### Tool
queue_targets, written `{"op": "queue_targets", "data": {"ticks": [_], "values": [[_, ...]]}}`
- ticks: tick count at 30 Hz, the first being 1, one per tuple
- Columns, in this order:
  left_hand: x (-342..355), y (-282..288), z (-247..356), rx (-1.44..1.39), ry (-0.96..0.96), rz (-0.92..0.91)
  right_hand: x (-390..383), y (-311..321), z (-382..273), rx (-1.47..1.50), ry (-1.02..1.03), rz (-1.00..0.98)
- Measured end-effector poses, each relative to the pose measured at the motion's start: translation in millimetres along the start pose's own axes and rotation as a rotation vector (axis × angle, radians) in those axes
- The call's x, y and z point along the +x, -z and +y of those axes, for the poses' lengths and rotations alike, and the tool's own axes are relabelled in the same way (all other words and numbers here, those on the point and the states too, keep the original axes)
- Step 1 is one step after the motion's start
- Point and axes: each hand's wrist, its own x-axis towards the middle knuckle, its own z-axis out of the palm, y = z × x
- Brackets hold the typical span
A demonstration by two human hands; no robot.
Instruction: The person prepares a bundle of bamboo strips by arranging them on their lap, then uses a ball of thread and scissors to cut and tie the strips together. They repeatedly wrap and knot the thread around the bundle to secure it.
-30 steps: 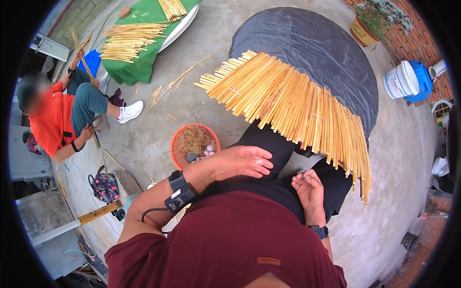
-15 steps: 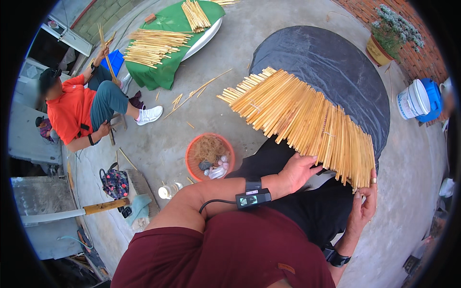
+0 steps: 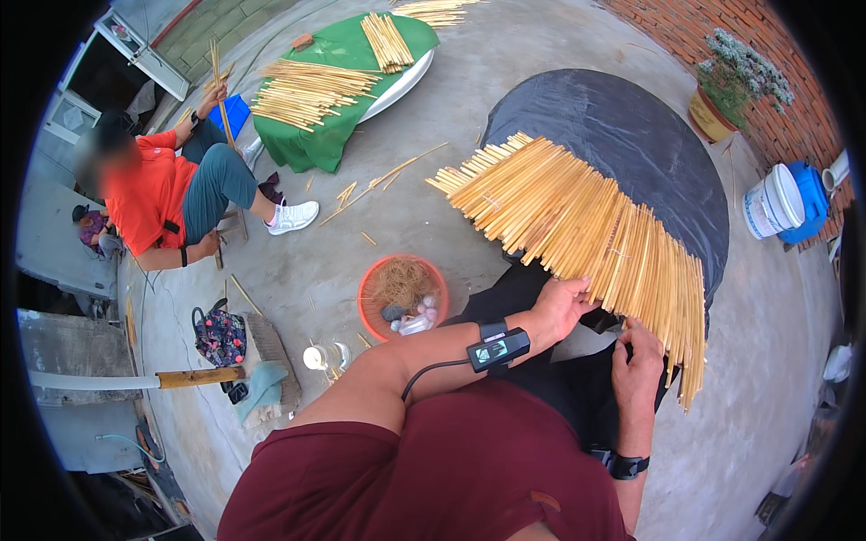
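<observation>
Right fingers [image 3: 641, 334] leftward; dark table [image 3: 622, 126], concrete floor [image 3: 415, 212]

Stalks [image 3: 577, 216]: smooth, faintly glossy surfaces are shown.
Round cover [image 3: 622, 117]: creased, shiny sheeting is seen.
Floor [image 3: 722, 442]: matt concrete is exposed.

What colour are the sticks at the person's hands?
The sticks are golden yellow, in the head view.
</observation>
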Motion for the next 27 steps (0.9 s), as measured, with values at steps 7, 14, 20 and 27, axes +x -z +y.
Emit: {"op": "queue_targets", "data": {"ticks": [7, 14, 20, 27], "values": [[-24, -11, 45, 0.037, -0.163, -0.180, -14, 5, -17, 0.356, 0.115, -0.023], [-63, -74, 140, 0.235, -0.575, -0.339, -3, 21, -55, 0.709, 0.142, 0.145], [-120, -125, 184, 0.843, -0.926, -0.103, 51, 49, -109, 1.617, 0.190, -0.048], [-159, -152, 141, 1.437, -1.601, -0.206, 133, 44, -142, 2.070, -0.114, 0.211]]}}
